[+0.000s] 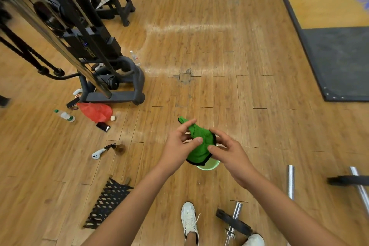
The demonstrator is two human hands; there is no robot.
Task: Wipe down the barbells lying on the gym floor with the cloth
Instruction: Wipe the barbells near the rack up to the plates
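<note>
Wood-plank gym floor (199, 46) is running across the whole view, w/ a cable machine (95, 50) standing at left and a black mat (329, 56) lying at far right. A red bag (95, 112), water bottle (64, 115) and phone (103, 126) are sitting near the machine's base.

A person is standing and holding the green cloth (199, 146) up at about waist level, btwn both hands. The left hand (177, 146) is pinching the upper part w/ thumb and fingers; the right hand (229, 152) is curling round the black-trimmed edge, thumb on top. Both are gripping the cloth, neither is loose. It's hanging directly over a pale green tub (209, 166) on the floor, prob. so any drips are landing in there while it's being bunched or wrung.

No bar is being touched yet. The nearest barbell (236, 208) is lying by the person's white shoe (188, 219), a second bar (290, 181) just right of the arm, a third bar (360, 189) at the frame edge. Wiping prob. hasn't started; next move is calling for crouching down to the nearest one.
</note>
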